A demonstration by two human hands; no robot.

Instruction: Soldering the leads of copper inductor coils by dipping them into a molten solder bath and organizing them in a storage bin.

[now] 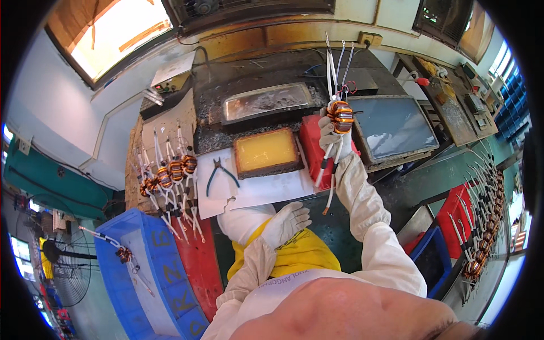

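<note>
My right hand (328,135), in a pale glove, is closed round a wire-wound ring coil (341,117). The coil stands upright, its white-sleeved leads pointing up and down, over a red bin (313,148) on the bench. Over my lap rests my gloved left hand (288,222), fingers stretched out, on or just above a yellow cloth (306,255); nothing shows in it. Near that hand lies a sheet of white paper (266,191) with cutting pliers (220,174) on it. A tray of yellow material (267,152) sits at the paper's far edge.
Behind the yellow tray stands a dark-framed pot with a shiny metallic surface (266,102). A grey-blue tray (396,127) is to its right. Several coils (170,170) line the left side above a blue bin (144,272). More coils (484,238) hang at right; a fan (65,258) stands left.
</note>
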